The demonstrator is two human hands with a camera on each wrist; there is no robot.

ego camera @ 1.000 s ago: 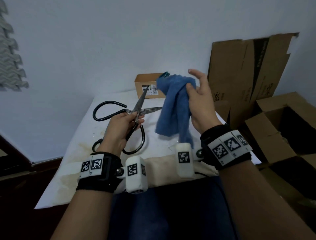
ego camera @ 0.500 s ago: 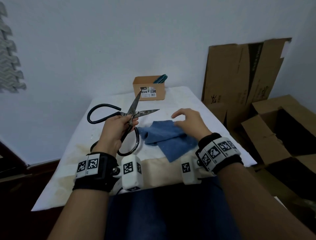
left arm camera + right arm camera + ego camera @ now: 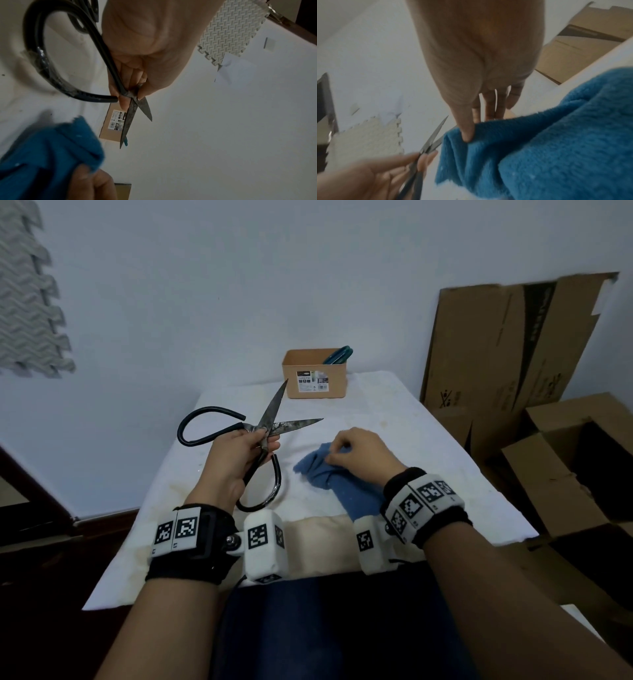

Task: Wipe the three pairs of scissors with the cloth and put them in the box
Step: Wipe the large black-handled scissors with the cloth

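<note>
Large black-handled scissors (image 3: 270, 424) with rusty, spread blades are held above the table by my left hand (image 3: 239, 455), which grips them near the pivot (image 3: 132, 93). The blades point toward the far side. A blue cloth (image 3: 329, 477) lies bunched on the white table (image 3: 428, 440). My right hand (image 3: 356, 453) pinches its top fold between thumb and fingers (image 3: 467, 135). A small brown box (image 3: 317, 373) stands at the table's far edge with teal-handled scissors (image 3: 337, 355) sticking out of it.
Flattened cardboard (image 3: 507, 344) leans on the wall at the right, with open cartons (image 3: 582, 460) on the floor beside the table. A grey foam mat piece (image 3: 27, 302) hangs on the left wall. My lap in dark blue is below the near edge.
My right hand brought the cloth down from the air onto the table, spread it, and now gathers and pinches it. The left hand keeps holding the open scissors in nearly the same place.
</note>
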